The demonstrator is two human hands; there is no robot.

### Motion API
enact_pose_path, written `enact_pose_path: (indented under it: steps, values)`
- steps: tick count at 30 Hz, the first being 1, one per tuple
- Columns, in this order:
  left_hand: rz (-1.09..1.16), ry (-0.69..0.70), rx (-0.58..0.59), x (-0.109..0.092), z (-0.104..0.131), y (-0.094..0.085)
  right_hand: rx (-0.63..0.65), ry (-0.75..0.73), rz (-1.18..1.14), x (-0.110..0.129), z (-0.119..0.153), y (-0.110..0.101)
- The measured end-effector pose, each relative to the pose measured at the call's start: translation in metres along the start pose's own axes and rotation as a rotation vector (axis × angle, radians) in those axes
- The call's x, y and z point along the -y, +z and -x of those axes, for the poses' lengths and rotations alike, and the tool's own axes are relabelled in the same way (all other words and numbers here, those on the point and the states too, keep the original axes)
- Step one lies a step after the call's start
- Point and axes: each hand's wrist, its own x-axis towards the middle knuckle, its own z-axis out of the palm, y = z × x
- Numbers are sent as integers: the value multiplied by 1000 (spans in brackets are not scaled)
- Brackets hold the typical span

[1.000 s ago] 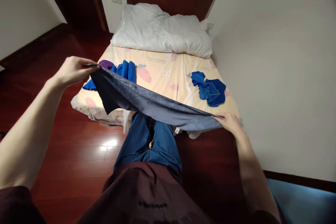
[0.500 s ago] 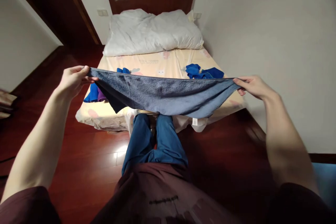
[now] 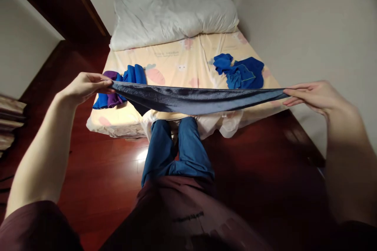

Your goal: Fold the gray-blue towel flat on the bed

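Note:
A dark blue-grey towel is stretched out flat between both hands, over the foot of the bed. My left hand pinches its left end. My right hand pinches its right end. On the bed's left side lies a small stack of folded blue and purple cloths, just beyond my left hand. A crumpled blue cloth lies on the bed's right side.
A white duvet is bunched at the head of the bed. A pale wall runs along the bed's right side. Dark red wooden floor surrounds the bed's foot and left side. My legs in blue trousers stand against the bed's foot.
My right hand has lifted and swung out to the right, pulling the towel taut and level. The towel's hanging fold has flattened. The view has tipped down toward the bed.

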Motion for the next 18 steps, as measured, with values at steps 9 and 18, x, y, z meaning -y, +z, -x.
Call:
enact_pose_path:
  steps: [9, 18]
  values:
    - [55, -128, 49, 23, -16, 14, 70, 161, -56, 14, -20, 27]
    - [128, 127, -435, 9, -109, 79, -208, -156, 14, 29, -91, 94]
